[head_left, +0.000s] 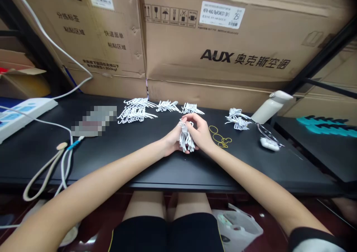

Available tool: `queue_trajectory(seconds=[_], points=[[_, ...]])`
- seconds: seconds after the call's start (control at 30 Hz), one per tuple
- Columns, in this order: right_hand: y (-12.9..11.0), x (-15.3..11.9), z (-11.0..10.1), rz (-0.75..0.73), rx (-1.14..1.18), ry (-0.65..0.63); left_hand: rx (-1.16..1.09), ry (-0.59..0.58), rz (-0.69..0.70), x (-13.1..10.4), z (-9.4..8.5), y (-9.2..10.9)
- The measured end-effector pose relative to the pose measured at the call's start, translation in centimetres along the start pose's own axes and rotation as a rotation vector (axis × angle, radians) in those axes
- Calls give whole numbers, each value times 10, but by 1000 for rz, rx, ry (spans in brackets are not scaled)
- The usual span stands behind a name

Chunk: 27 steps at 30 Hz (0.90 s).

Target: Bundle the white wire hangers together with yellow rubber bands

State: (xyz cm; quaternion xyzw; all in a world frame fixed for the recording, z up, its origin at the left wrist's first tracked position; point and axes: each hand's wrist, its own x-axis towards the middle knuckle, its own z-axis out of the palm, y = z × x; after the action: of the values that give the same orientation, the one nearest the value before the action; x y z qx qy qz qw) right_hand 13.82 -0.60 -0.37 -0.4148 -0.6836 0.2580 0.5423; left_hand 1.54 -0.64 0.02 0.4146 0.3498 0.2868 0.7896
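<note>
Between my two hands is a bundle of thin white strips with looped ends (pixel 186 139), held above the middle of the black table. My left hand (pixel 173 137) is closed around it from the left and below. My right hand (pixel 201 133) closes over it from the right, with its fingertips at the top of the bundle. Both palms and part of the bundle are hidden. Just right of my right hand lie several yellow rubber bands (pixel 219 137). Behind my hands are piles of similar white hooked strips (pixel 135 110), more of them in a small pile (pixel 192 108).
Another white pile (pixel 238 119) lies at right, beside a white bottle (pixel 272 106) and a small white case with a strap (pixel 269 143). At left are a power strip (pixel 28 114), a blurred flat device (pixel 95 122) and cables. Large AUX cartons (pixel 217 73) stand along the back of the table (pixel 156 170).
</note>
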Motion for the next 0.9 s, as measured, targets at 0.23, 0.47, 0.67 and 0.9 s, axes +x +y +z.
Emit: queue_trajectory(seconds=[0.23, 0.47, 0.67, 0.9], points=[[0, 0, -3, -97, -161, 135, -105, 13, 60, 1, 2, 2], [-23, -6, -8, -327, -315, 26, -111, 31, 103, 4, -3, -1], [-28, -4, -19, -378, -475, -205, 69, 75, 213, 3, -5, -2], [-26, -6, -22, -269, -422, -363, 325, 180, 334, -2, 1, 4]])
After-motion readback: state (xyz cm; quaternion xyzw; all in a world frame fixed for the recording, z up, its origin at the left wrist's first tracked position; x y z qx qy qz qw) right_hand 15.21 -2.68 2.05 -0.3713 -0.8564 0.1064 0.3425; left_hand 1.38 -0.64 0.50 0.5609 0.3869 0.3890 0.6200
